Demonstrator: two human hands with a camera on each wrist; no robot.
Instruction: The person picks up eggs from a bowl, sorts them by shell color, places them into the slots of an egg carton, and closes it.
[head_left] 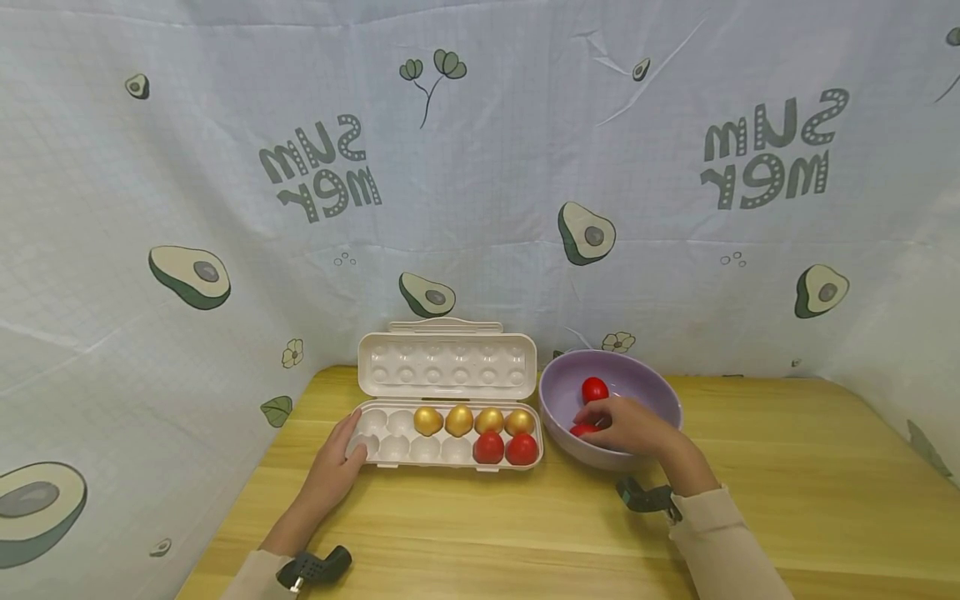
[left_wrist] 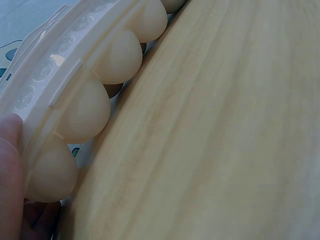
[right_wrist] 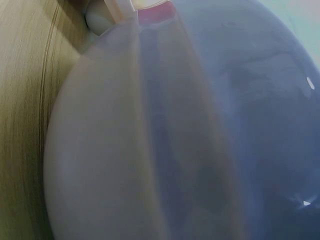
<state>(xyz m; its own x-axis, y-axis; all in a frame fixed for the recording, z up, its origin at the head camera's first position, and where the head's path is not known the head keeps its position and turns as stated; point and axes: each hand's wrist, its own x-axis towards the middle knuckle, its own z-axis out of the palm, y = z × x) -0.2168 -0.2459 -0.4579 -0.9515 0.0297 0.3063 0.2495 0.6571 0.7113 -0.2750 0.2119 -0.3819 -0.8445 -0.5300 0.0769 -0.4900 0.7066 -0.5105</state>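
Observation:
An open cream egg carton (head_left: pixel 450 392) stands on the table. Several gold eggs (head_left: pixel 459 420) fill the right part of its back row, and two red eggs (head_left: pixel 489 447) sit at the right end of the front row. My left hand (head_left: pixel 333 467) grips the carton's left end, the thumb on the rim and fingers below it in the left wrist view. Inside the purple bowl (head_left: pixel 660 392), my right hand (head_left: pixel 626 423) pinches a red egg (head_left: pixel 582 429) between thumb and fingers. Another red egg (head_left: pixel 595 389) lies just behind it. The right wrist view shows mostly the bowl's side (right_wrist: pixel 95 150).
The bowl stands close beside the carton's right end. Both are near the back of the wooden table (head_left: pixel 465 533), by a hanging avocado-print sheet (head_left: pixel 487 167). The carton's lid (head_left: pixel 447 387) leans back against that sheet.

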